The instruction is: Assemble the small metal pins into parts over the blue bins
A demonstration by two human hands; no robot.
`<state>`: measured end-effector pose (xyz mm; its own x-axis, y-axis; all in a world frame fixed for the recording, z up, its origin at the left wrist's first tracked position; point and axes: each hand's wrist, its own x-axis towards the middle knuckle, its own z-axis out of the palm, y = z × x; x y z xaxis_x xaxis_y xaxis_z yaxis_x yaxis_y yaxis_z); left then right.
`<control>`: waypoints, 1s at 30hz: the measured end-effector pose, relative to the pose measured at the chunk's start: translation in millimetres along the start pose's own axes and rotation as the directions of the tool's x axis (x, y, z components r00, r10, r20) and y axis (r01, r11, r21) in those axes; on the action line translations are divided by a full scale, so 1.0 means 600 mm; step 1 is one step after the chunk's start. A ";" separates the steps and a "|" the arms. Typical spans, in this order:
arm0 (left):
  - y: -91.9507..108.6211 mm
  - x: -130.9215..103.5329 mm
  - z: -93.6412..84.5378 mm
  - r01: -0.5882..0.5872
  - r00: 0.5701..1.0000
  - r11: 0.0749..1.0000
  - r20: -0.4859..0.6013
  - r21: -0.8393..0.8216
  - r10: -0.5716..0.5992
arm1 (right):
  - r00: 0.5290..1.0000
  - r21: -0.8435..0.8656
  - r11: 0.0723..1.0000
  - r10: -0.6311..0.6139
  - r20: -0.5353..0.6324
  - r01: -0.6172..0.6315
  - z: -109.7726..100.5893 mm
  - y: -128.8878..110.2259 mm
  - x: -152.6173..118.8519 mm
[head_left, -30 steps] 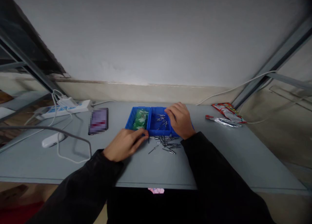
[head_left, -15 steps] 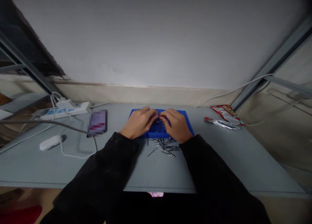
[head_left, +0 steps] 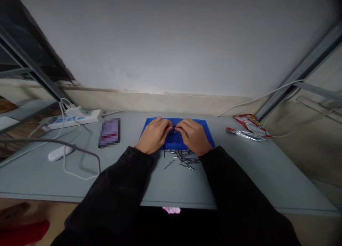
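My left hand and my right hand meet over a shallow blue plastic tray. Fingertips of both are pinched on the two ends of one small, thin silvery piece, which looks like a blind rivet. Inside the tray, partly hidden by my right hand, lie a few similar rivets. On the table just in front of the tray is a loose pile of dark and silver rivets, with a single rivet apart on its left.
Left on the grey table are a phone, a white earbud case, a white power strip and looping cables. At the right lie a red snack packet and a silver wrapper. A wall stands behind.
The view has shifted slightly. My fingertips have parted a little, and more of the thin piece between them shows now. The pile looks the same.
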<state>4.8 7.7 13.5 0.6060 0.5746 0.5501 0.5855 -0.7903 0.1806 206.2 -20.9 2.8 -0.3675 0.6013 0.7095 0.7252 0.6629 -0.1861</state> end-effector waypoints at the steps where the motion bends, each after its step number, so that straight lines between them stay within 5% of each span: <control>1: 0.000 -0.001 0.001 -0.006 1.000 1.000 -0.008 -0.019 0.006 | 1.000 0.005 1.000 0.003 -0.006 -0.003 0.000 0.000 0.000; 30: 0.005 -0.005 0.004 -0.090 0.989 0.996 -0.114 0.005 0.090 | 0.999 0.048 0.999 -0.015 -0.030 0.016 -0.002 -0.003 -0.002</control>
<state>5.9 4.3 10.4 0.5908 0.4733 0.6534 0.5316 -0.8376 0.1261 206.1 -23.5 3.1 -0.3603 0.5775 0.7326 0.6903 0.6933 -0.2070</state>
